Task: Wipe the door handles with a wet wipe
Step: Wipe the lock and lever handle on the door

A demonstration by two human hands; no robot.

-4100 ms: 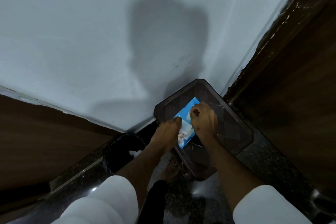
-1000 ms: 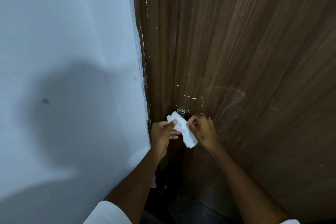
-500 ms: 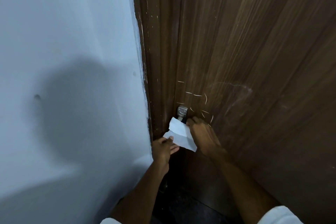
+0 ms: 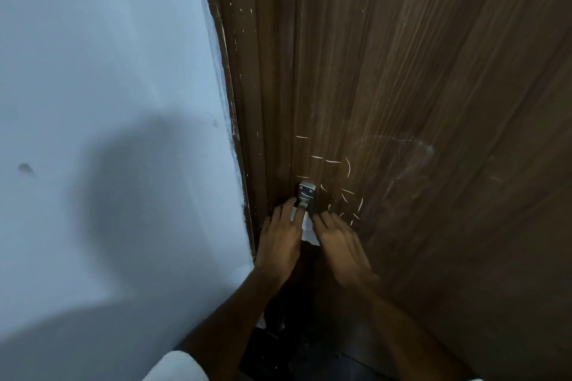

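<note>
Door: dark brown wood-look panel with fine streaked grain running top to bottom; short pale curved scratches ring the fitting, and a faint cloudy arc smears the finish to its right.
Frame: same brown, ridged in long vertical mouldings, flecked with white paint chips along the edge that meets the wall.
Wall: smooth, matt, pale blue-white, carrying a soft dark shadow and a small dent-like mark at the left.
Handle: small rectangular metal plate, dull silver with two dark screw heads, set at the door's left edge; its lower part is hidden by the fingers.
Wipe: thin white sheet, crumpled, only a narrow strip showing between the two hands, just below the handle and seemingly pressed against it.
Left hand: fingers extended up onto the wipe and the plate's lower end, grip loosely closed on the wipe.
Right hand: motion-blurred, fingertips touching the wipe's right edge; whether it pinches the sheet I cannot tell.
Sleeve: white fabric on the left arm, at the bottom edge.
</note>
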